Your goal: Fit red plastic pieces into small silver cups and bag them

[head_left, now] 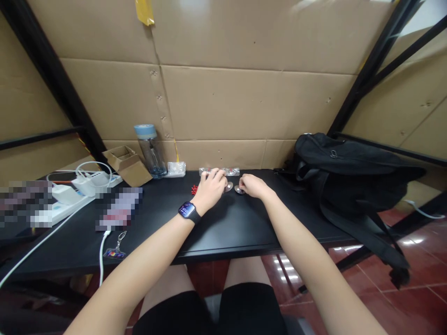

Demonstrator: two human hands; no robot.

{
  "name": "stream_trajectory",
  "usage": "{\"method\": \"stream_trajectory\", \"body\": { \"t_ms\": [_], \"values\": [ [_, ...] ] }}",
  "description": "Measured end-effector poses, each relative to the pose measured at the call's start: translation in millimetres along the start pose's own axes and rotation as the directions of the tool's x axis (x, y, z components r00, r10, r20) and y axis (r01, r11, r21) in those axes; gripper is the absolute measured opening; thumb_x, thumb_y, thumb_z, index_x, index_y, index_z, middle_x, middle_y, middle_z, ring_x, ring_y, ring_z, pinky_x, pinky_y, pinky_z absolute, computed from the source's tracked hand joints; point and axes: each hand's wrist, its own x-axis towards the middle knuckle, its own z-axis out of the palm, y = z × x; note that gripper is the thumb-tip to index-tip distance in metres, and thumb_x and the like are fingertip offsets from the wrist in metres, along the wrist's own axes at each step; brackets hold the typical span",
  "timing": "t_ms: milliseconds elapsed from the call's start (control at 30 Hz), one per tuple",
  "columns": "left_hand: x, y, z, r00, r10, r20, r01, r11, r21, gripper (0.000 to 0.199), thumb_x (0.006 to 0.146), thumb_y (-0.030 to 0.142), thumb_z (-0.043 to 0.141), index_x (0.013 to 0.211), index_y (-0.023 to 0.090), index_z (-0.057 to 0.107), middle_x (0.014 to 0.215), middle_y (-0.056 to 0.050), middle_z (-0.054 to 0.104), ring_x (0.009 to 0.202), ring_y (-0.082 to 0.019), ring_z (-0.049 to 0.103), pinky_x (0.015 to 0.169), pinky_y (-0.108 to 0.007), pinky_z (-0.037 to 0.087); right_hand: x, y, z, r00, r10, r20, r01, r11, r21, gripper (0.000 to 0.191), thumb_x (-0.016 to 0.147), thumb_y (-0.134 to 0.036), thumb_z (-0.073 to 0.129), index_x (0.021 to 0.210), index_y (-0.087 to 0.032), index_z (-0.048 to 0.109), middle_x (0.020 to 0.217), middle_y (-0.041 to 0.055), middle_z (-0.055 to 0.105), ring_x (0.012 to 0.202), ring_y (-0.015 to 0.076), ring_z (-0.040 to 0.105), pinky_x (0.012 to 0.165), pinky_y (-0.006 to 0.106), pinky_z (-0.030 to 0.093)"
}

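While my left hand and right hand sit close together above the black table, fine control matters.
Head view: right fingers narrowed, apparently pinching the right disc, small and shiny; left fingers curl at the left disc, grip hidden, cannot tell. Discs near each other, apart. Red piece just beside my left hand, clear packet behind. My judgement: pinch lightly at the rims, wrists low, both discs kept in sight.
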Motion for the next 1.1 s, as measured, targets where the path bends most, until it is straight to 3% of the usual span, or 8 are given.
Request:
{"method": "stream_trajectory", "body": {
  "t_ms": [167,267,333,400,433,567,667,1100],
  "values": [
    [2,-11,-12.0,0.987,-0.149,-0.067,0.148,0.989,-0.02,0.028,0.103,0.026,0.043,0.11,0.022,0.071,0.139,-0.015,0.059,0.133,-0.033,0.042,0.099,-0.052,0.031,-3,-14,-6,0.992,-0.125,0.028,0.123,0.991,0.053,0.017,0.075,-0.01,0.075,0.063,-0.021,0.069,0.09,0.0096,0.066,0.09,0.0241,0.062,0.08,0.031,0.046],
    [1,-12,-11.7,0.987,-0.148,-0.055,0.146,0.988,-0.049,0.028,0.103,0.027,0.044,0.104,0.022,0.072,0.137,-0.014,0.06,0.132,-0.033,0.043,0.098,-0.052,0.031,2,-23,-14,0.962,-0.055,-0.269,0.125,0.96,0.252,0.01,0.085,-0.023,0.07,0.076,-0.021,0.073,0.096,0.0088,0.066,0.099,0.0246,0.061,0.09,0.035,0.046],
    [1,-13,-9.2,0.982,-0.183,-0.05,0.179,0.981,-0.072,0.026,0.102,0.028,0.046,0.099,0.022,0.071,0.134,-0.014,0.061,0.131,-0.033,0.043,0.096,-0.052,0.032,7,-25,-21,0.824,0.157,-0.544,0.119,0.891,0.438,0.021,0.095,-0.033,0.059,0.089,-0.02,0.074,0.104,0.0102,0.066,0.104,0.0242,0.06,0.095,0.036,0.047],
    [1,-14,-6.1,0.967,-0.248,-0.052,0.242,0.964,-0.107,0.024,0.101,0.029,0.049,0.095,0.022,0.071,0.131,-0.013,0.062,0.129,-0.034,0.043,0.095,-0.052,0.033,10,-24,-25,0.683,0.339,-0.647,0.137,0.81,0.569,0.029,0.097,-0.04,0.055,0.095,-0.017,0.073,0.106,0.0114,0.064,0.105,0.024,0.06,0.094,0.036,0.048],
    [1,-15,-4.7,0.957,-0.285,-0.051,0.277,0.952,-0.13,0.024,0.101,0.03,0.05,0.094,0.022,0.071,0.13,-0.013,0.061,0.127,-0.034,0.044,0.095,-0.052,0.033,11,-24,-26,0.667,0.378,-0.642,0.144,0.78,0.609,0.031,0.095,-0.043,0.057,0.093,-0.016,0.073,0.105,0.0114,0.064,0.103,0.0237,0.06,0.093,0.035,0.049],
    [2,-19,-0.2,0.909,-0.415,-0.027,0.399,0.889,-0.227,0.024,0.102,0.034,0.048,0.099,0.022,0.069,0.13,-0.014,0.059,0.122,-0.032,0.047,0.092,-0.048,0.036,10,-25,-15,0.784,0.341,-0.519,0.132,0.724,0.677,0.028,0.087,-0.044,0.066,0.084,-0.016,0.072,0.098,0.0088,0.064,0.088,0.0202,0.061,0.085,0.033,0.05],
    [4,-20,2.4,0.869,-0.495,0.018,0.477,0.826,-0.3,0.022,0.101,0.035,0.048,0.102,0.022,0.067,0.129,-0.012,0.058,0.121,-0.03,0.049,0.092,-0.046,0.039,11,-34,-2,0.831,0.292,-0.474,0.13,0.726,0.675,0.027,0.086,-0.044,0.066,0.082,-0.017,0.072,0.094,0.007,0.064,0.083,0.0185,0.059,0.081,0.032,0.05],
    [7,-13,16.0,0.793,-0.578,0.196,0.588,0.638,-0.498,0.014,0.101,0.034,0.05,0.099,0.025,0.061,0.127,-0.007,0.059,0.122,-0.027,0.053,0.101,-0.047,0.042,12,-58,20,0.881,0.21,-0.424,0.191,0.662,0.725,0.027,0.086,-0.045,0.068,0.085,-0.018,0.071,0.097,0.0068,0.066,0.086,0.0186,0.061,0.071,0.029,0.047]
  ]
}}
